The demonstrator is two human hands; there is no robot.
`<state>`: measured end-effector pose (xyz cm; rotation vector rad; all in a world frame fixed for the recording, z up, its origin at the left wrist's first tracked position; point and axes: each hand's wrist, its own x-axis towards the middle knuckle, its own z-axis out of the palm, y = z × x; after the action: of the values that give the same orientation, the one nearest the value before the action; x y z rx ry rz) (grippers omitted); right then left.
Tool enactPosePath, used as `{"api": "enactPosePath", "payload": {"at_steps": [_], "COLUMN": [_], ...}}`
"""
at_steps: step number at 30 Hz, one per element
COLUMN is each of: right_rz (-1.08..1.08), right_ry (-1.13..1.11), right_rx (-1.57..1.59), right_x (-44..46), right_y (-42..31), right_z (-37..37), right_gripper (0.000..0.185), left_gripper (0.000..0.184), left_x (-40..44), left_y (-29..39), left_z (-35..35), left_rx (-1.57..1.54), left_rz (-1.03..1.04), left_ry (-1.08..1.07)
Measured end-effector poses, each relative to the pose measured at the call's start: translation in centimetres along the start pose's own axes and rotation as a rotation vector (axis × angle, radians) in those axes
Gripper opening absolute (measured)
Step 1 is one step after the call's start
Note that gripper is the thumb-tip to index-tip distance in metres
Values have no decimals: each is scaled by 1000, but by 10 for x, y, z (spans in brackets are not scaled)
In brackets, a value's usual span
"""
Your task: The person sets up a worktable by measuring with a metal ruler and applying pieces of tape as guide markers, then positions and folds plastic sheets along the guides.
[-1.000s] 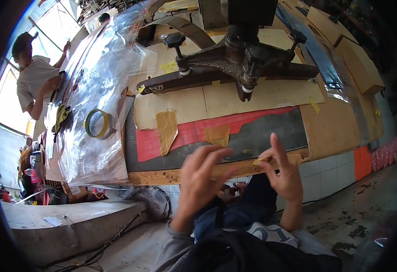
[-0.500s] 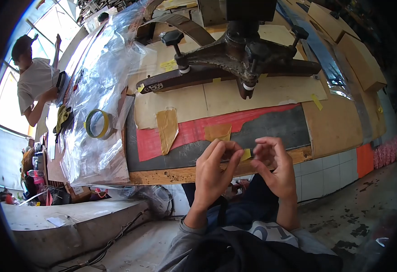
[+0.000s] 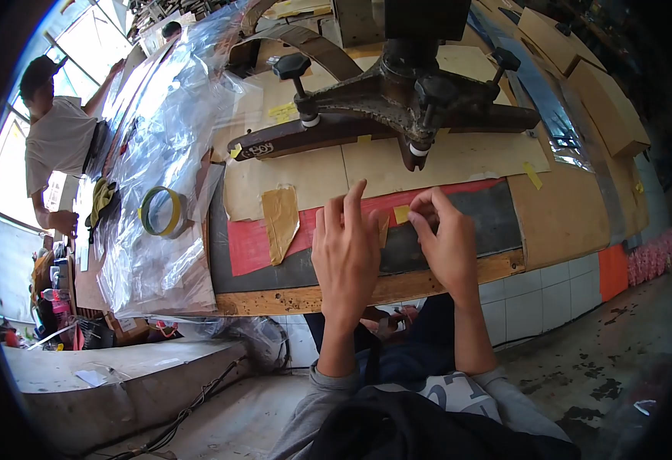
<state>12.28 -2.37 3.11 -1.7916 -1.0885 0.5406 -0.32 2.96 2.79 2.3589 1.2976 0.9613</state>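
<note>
My left hand (image 3: 346, 257) is raised over the dark mat near the table's front edge, fingers apart and nothing seen in them. To its right, the thumb and forefinger of my right hand (image 3: 445, 234) are pinched together beside a small yellow tape piece (image 3: 402, 214), which sticks out from the fingertips toward my left hand. Behind both hands lie a red sheet (image 3: 249, 247) and a brown tape patch (image 3: 280, 222). A second brown patch is partly hidden by my left hand.
A dark metal press (image 3: 405, 100) spans the pale board (image 3: 321, 180) ahead. On clear plastic film (image 3: 140, 146) at the left lies a tape roll (image 3: 161, 211). Another person (image 3: 60, 138) stands at the far left. Cardboard boxes (image 3: 604, 107) lie at the right.
Both hands have moved forward over the mat. My left hand's fingers have spread, and the yellow piece has moved forward with my right hand. The other person's arms have shifted.
</note>
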Motion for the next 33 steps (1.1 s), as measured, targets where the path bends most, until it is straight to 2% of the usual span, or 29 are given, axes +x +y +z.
{"api": "enactPosePath", "payload": {"at_steps": [3,8,12,18,21,24,30,33], "right_rz": [-15,18,-111,-108,-172,-191,-185,-141], "right_ry": [97,178,269,248,275,271,233,173], "right_rx": [-150,-186,-223,-130,-293,-309,-448,-628], "right_x": [8,16,22,23,24,24,22,17], "right_y": [7,8,15,9,11,9,2,-5], "right_z": [10,25,35,33,36,38,41,38], "right_gripper": [9,7,8,9,7,8,10,15], "left_gripper": [40,33,44,45,45,44,42,39], "left_x": [-3,-11,-11,-11,-11,-11,-11,-11], "left_y": [-8,-8,-7,-6,-6,-6,-7,-7], "left_z": [14,22,20,19,19,19,19,18], "left_rx": [98,211,229,226,228,228,196,161], "left_rz": [113,129,122,107,106,107,86,78], "left_ry": [-21,-55,-85,-83,-89,-88,-96,-91]}}
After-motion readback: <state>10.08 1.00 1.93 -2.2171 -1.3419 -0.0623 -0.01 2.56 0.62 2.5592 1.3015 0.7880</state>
